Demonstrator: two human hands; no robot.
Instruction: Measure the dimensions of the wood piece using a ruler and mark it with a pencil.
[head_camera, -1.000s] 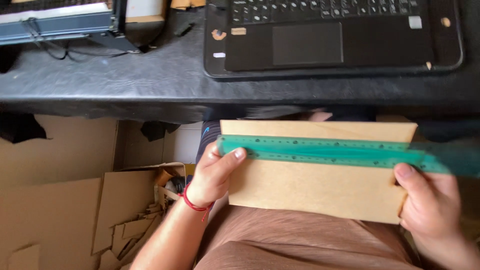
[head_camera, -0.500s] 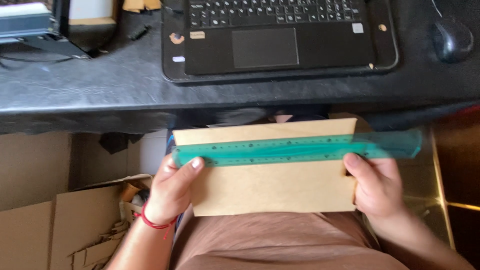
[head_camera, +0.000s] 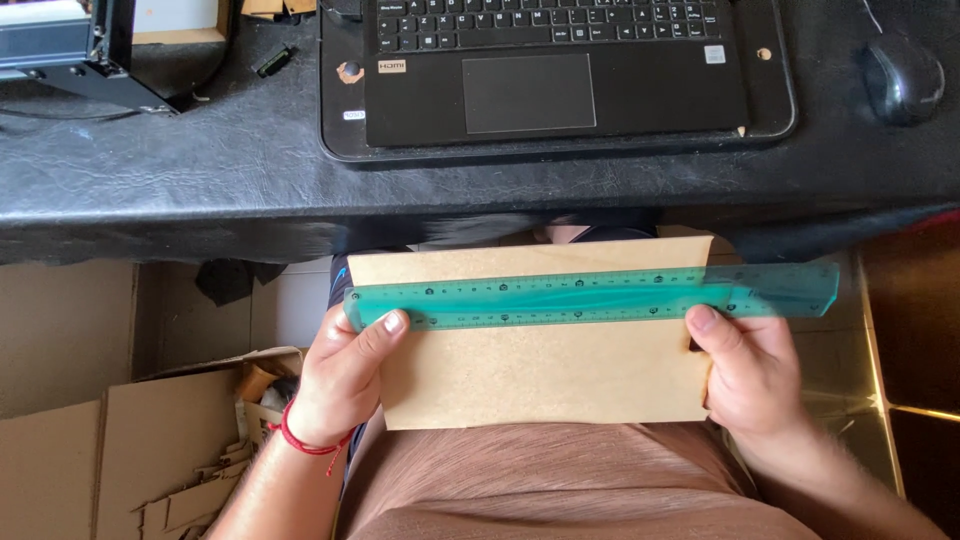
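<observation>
Right now you have the brown board (head_camera: 540, 370) resting on your lap, just in front of the desk edge, with the green see-through ruler (head_camera: 590, 297) laid flat across its upper part, running left to right and sticking out past the board's right edge. Your left hand (head_camera: 345, 375) grips the board's left edge, fingers curled under it, with the thumb pressed down on the ruler's left end. Your right hand (head_camera: 745, 375) is closed on the right edge in the same way, its thumb pinning the ruler near that edge.

By the look of it, this is the lining-up step: the ruler sits roughly parallel to the board's far edge. A next move would call for keeping both thumbs firm so the ruler cannot slide, and one hand would have to let go to pick up any marking tool (none is visible here).

The desk (head_camera: 200, 180) beyond is covered in black, wrinkled, leather-like material. On it sit an open black laptop (head_camera: 555, 75), a dark mouse (head_camera: 903, 80) at the far right, and part of a metal frame (head_camera: 95, 55) at the far left. Down on the left floor lie sheets and scraps of cardboard (head_camera: 130, 460).
</observation>
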